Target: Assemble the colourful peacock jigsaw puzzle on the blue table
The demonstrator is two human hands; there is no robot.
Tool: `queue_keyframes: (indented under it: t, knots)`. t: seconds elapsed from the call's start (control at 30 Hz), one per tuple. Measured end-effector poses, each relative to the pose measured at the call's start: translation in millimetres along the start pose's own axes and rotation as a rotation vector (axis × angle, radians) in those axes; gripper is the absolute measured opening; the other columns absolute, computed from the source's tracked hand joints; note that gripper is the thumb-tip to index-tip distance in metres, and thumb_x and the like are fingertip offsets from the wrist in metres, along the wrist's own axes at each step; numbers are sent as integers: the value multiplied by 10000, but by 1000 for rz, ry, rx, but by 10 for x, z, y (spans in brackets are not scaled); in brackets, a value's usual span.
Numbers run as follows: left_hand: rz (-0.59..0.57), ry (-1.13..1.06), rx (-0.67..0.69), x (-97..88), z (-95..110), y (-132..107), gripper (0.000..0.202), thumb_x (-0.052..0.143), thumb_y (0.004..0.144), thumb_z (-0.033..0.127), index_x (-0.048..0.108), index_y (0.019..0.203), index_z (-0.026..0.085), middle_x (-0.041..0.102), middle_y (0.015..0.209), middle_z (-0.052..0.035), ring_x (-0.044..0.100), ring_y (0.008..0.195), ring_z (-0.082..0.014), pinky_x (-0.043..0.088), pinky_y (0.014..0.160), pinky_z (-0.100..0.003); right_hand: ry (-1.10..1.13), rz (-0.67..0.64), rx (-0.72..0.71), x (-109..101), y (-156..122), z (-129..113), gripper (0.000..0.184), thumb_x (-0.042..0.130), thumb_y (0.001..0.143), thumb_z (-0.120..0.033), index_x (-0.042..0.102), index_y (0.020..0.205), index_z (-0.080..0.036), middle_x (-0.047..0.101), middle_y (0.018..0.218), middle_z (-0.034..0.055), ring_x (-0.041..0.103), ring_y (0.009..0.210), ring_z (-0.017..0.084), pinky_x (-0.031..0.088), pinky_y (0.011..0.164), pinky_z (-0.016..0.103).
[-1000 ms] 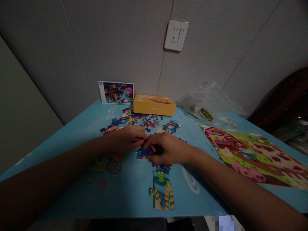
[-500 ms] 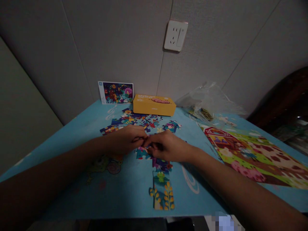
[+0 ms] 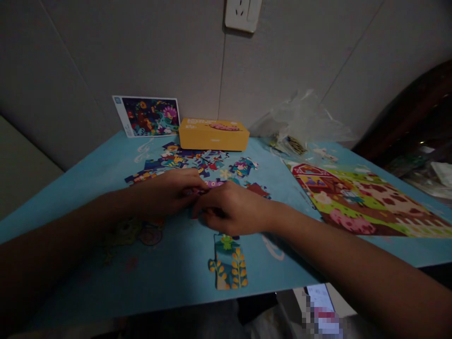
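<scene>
My left hand [image 3: 171, 190] is closed, its fingers curled by a purple and pink puzzle piece [image 3: 192, 191] that shows between the two hands. Right beside it, my right hand [image 3: 233, 207] is bent down with its fingertips pinched at the pieces; the hand covers most of what it grips. Below the right hand lies a joined strip of puzzle [image 3: 229, 263] with a green frog and yellow leaves. Beyond the hands are several loose puzzle pieces [image 3: 176, 160], and a small cluster of pieces [image 3: 243, 166] sits farther right.
A yellow box [image 3: 213, 139] and a picture card [image 3: 150, 117] stand against the wall. To the right lies a farm-scene puzzle [image 3: 363, 202], with a clear plastic bag [image 3: 300, 127] behind it. A lit phone [image 3: 319, 296] shows below the table edge [image 3: 183, 308].
The camera view has shifted, putting the table higher in the picture. My right hand has turned more palm-down and now covers pieces that showed below it. Both hands stay close together.
</scene>
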State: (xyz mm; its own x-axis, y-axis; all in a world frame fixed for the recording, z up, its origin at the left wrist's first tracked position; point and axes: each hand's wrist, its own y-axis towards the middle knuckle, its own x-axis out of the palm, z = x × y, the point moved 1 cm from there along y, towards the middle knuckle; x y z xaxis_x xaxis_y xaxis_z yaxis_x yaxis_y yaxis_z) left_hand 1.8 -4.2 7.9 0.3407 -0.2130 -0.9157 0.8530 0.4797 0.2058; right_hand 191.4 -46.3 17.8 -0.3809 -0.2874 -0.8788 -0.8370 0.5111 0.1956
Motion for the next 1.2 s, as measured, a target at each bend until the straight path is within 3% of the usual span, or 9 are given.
queue_keyframes:
  t: [0.17,0.27,0.43,0.67,0.8,0.97,1.1,1.2]
  knots:
    - [-26,22,-3,-25,3,17,194,463,903,278,624,908,172,585,832,-37,532,776,-148,397,715,-242,-60,97,69,-34,14,141,211,543,776,-115,680,931,-156,618,734,5,505,642,105,356,645,228]
    - [-37,41,-23,-27,13,21,206,506,887,308,620,1001,180,599,885,-42,548,814,-156,406,738,-247,-150,140,197,-86,13,235,153,617,776,-202,667,908,-143,621,815,44,521,725,137,355,665,247]
    - [-13,84,-103,-10,2,18,303,545,860,357,587,1105,184,619,988,-50,567,912,-183,418,794,-275,-224,112,302,-117,4,283,399,663,769,-459,658,992,-127,626,905,97,546,838,197,378,718,286]
    - [-16,82,-161,11,-40,1,329,540,866,392,589,1127,198,597,983,-45,560,934,-187,406,812,-283,-112,113,423,-120,21,273,434,721,716,-428,654,1018,-125,646,864,80,545,734,168,365,652,267]
    - [8,62,-87,8,-6,13,290,542,864,437,621,990,187,574,878,-27,547,826,-162,397,738,-257,-29,225,418,-105,40,244,212,619,821,-347,636,821,-137,579,664,15,450,581,106,292,570,248]
    - [100,67,-51,-15,41,29,288,481,900,352,535,696,156,507,637,14,487,604,-116,336,581,-230,93,370,341,-96,43,226,214,497,898,-304,573,780,-142,540,634,-9,433,566,89,274,557,238]
    - [137,5,-121,-39,51,5,278,458,910,365,543,749,155,527,579,34,486,542,-99,324,534,-212,113,423,299,-115,30,234,294,468,915,-342,536,707,-146,486,593,-26,403,544,80,267,549,234]
    - [140,-7,-101,-50,66,-15,277,449,909,362,569,776,152,569,619,25,510,569,-98,345,553,-204,136,392,276,-117,23,237,314,462,920,-349,538,695,-144,461,570,-35,378,531,74,259,545,236]
